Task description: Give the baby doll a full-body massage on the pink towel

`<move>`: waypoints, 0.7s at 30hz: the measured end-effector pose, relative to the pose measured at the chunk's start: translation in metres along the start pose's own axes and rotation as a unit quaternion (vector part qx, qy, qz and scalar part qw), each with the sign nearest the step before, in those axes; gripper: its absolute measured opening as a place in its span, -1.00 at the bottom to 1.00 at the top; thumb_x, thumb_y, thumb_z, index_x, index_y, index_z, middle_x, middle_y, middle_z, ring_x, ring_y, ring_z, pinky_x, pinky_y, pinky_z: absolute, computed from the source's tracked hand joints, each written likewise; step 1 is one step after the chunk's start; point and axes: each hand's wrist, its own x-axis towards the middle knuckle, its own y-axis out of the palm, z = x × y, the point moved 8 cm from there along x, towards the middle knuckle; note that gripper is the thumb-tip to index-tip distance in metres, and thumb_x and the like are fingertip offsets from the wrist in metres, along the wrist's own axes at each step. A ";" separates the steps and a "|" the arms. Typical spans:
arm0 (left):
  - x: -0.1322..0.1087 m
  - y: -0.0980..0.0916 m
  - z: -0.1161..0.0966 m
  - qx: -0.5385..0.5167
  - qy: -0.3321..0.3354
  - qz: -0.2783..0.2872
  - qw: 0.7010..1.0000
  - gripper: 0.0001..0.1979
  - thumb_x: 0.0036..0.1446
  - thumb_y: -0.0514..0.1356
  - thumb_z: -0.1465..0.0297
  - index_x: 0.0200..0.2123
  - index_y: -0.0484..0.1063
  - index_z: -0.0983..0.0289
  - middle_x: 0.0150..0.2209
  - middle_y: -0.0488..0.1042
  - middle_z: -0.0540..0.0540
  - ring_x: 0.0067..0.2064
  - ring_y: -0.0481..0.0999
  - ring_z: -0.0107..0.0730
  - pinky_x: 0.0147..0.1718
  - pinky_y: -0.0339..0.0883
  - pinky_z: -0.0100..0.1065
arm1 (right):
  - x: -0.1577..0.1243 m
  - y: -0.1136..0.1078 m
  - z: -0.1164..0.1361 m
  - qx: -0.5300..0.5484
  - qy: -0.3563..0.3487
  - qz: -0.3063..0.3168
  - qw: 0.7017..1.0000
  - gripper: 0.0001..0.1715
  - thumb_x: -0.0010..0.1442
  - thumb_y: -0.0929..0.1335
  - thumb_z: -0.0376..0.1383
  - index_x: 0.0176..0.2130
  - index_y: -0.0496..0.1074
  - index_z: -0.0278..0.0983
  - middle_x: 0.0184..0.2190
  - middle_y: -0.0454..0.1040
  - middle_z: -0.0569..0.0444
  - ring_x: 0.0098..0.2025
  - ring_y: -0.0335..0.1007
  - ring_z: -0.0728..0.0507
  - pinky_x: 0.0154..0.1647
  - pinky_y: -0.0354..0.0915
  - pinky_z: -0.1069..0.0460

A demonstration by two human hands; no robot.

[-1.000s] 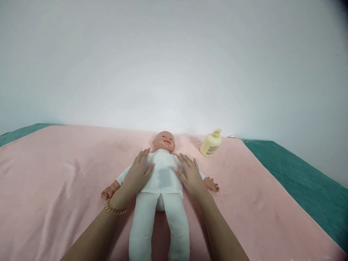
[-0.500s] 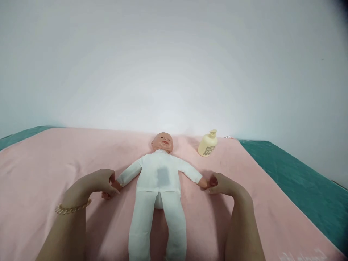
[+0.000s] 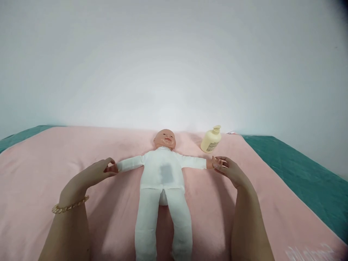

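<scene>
A baby doll (image 3: 162,170) with a white cloth body and a bare plastic head lies on its back, legs toward me. Its two arms stretch straight out sideways. At the left, my left hand (image 3: 99,171) has its fingers closed round the doll's hand, above the pink cloth. On the other side, my right hand (image 3: 231,172) pinches the doll's other hand between thumb and fingers. A grey patch shows on the doll's chest. The ends of its legs are cut off by the lower edge of the view.
A pale yellow pump bottle (image 3: 211,140) stands on the pink cloth (image 3: 49,156), just beyond my right hand. Green material (image 3: 301,170) shows past the cloth at both sides. A white wall (image 3: 163,65) rises behind.
Both my hands have moved up and away from me, bringing the doll's arms from slanting downward to nearly level with its shoulders. The view has shifted slightly.
</scene>
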 end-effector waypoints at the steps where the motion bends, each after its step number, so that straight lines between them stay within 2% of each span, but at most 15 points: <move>1: 0.000 -0.003 0.001 -0.007 -0.002 -0.013 1.000 -0.45 -0.03 0.12 0.02 -0.05 0.34 0.25 -0.23 0.53 0.14 -0.20 0.52 -0.11 -0.27 0.34 -0.26 | 0.001 0.001 0.001 0.030 -0.006 -0.004 1.000 -0.29 -0.05 0.50 -0.04 0.03 0.38 -0.26 -0.03 0.47 -0.11 0.01 0.44 -0.25 0.02 0.38 -0.09; 4: -0.001 -0.013 0.006 -0.034 -0.013 -0.053 0.998 -0.22 -0.03 0.13 -0.05 0.17 0.17 0.27 -0.19 0.52 0.16 -0.14 0.54 -0.10 -0.21 0.36 -0.25 | 0.000 0.008 0.008 0.069 -0.027 -0.013 0.997 -0.33 -0.03 0.48 0.02 -0.01 0.46 -0.29 -0.04 0.50 -0.08 0.05 0.42 -0.27 0.12 0.33 -0.11; 9: -0.007 -0.032 0.010 -0.082 -0.063 -0.149 0.983 -0.15 -0.13 0.23 -0.07 0.19 0.18 0.20 -0.08 0.51 0.19 -0.01 0.50 -0.05 -0.16 0.39 -0.24 | -0.005 0.012 0.023 0.067 -0.069 -0.057 0.994 -0.38 0.01 0.46 0.02 0.00 0.48 -0.23 -0.04 0.53 0.00 0.10 0.37 -0.28 0.15 0.29 -0.15; 12: -0.014 -0.043 0.004 -0.128 -0.085 -0.220 0.963 -0.22 -0.16 0.29 -0.01 0.13 0.24 0.16 -0.06 0.52 0.17 -0.02 0.51 -0.04 -0.13 0.40 -0.18 | -0.006 0.016 0.030 0.076 -0.104 -0.062 0.990 -0.39 0.03 0.46 0.00 0.01 0.47 -0.22 -0.02 0.52 -0.02 0.11 0.37 -0.30 0.15 0.28 -0.21; 16: -0.029 -0.051 -0.017 -0.206 -0.078 -0.328 0.919 -0.35 -0.10 0.31 0.08 0.09 0.31 0.11 -0.07 0.55 0.10 -0.06 0.55 -0.11 -0.05 0.40 -0.09 | -0.005 0.023 0.038 0.124 -0.154 -0.056 0.979 -0.43 0.01 0.49 -0.04 -0.01 0.48 -0.18 -0.01 0.52 0.01 0.10 0.37 -0.29 0.15 0.29 -0.21; 18: -0.034 -0.049 -0.030 -0.248 -0.050 -0.354 0.900 -0.44 -0.07 0.32 0.11 0.03 0.40 0.13 -0.08 0.57 0.09 -0.05 0.55 -0.12 -0.04 0.43 -0.09 | -0.007 0.027 0.043 0.143 -0.179 -0.051 0.972 -0.44 -0.02 0.51 -0.07 -0.02 0.49 -0.14 0.00 0.52 0.03 0.11 0.37 -0.29 0.15 0.30 -0.20; 21: -0.037 -0.041 -0.053 -0.299 0.019 -0.352 0.887 -0.55 -0.07 0.34 0.16 -0.08 0.51 0.18 -0.09 0.59 0.07 -0.04 0.56 -0.15 -0.01 0.45 -0.16 | -0.014 0.038 0.050 0.153 -0.210 -0.027 0.965 -0.46 -0.02 0.53 -0.11 -0.02 0.50 -0.09 0.04 0.50 0.05 0.14 0.35 -0.29 0.16 0.30 -0.21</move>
